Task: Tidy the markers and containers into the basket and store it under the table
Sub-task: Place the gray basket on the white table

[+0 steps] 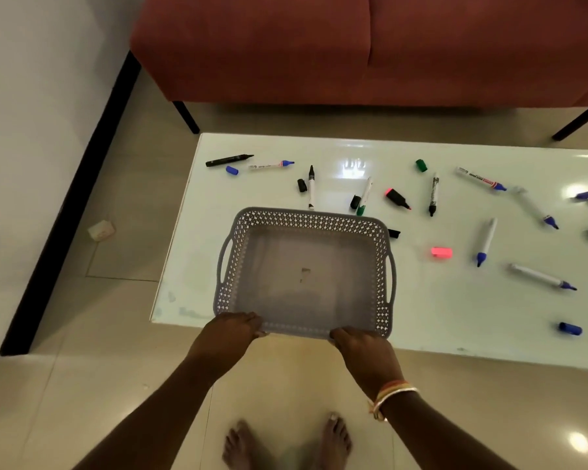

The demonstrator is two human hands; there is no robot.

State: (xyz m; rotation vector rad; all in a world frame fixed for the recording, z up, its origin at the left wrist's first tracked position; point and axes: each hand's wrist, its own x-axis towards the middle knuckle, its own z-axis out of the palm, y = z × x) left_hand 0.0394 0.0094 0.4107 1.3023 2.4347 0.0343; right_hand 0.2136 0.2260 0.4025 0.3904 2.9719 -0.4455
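A grey perforated basket point(384, 262) with nothing in it sits over the near left part of the white table point(455, 317). My left hand point(233, 329) and my right hand point(360, 342) both grip its near rim. Several uncapped markers and loose caps lie scattered on the table beyond and to the right: a black marker point(229, 160) at the far left, a green-tipped marker point(365, 196), a black-and-red highlighter point(397, 199), a glowing pink cap point(441, 252), a blue marker point(486, 241) and a blue cap point(570, 328).
A rust-red sofa point(353, 45) on black legs stands behind the table. A white wall with a black skirting point(72, 198) runs along the left. A small white block point(101, 229) lies on the tiled floor. My bare feet point(286, 442) stand before the table.
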